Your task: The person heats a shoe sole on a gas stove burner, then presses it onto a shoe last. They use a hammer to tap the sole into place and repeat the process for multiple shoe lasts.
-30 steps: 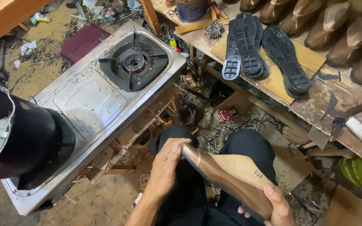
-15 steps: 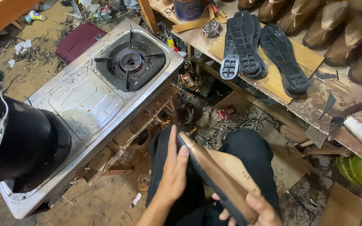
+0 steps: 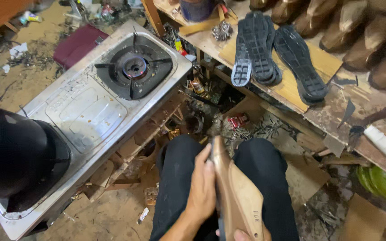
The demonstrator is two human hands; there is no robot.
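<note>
Over my lap, my left hand (image 3: 200,187) presses flat against the left side of a tan shoe on a wooden last (image 3: 237,196), fingers pointing forward along its edge. My right hand (image 3: 242,235) is mostly out of view at the bottom edge, cupping the shoe's heel from below. The shoe stands on its edge, toe pointing away from me. My black-trousered knees (image 3: 264,165) sit on either side of it.
A steel gas stove (image 3: 94,107) with a lit burner (image 3: 135,69) stands at left, a black pot (image 3: 10,160) on its near end. Black rubber soles (image 3: 264,49) lie on a wooden bench at right, brown shoes behind. Scraps litter the dirt floor.
The shoe has turned from lying flat across my lap to standing on edge, toe forward. My left hand slid along its side; my right hand dropped toward the bottom edge.
</note>
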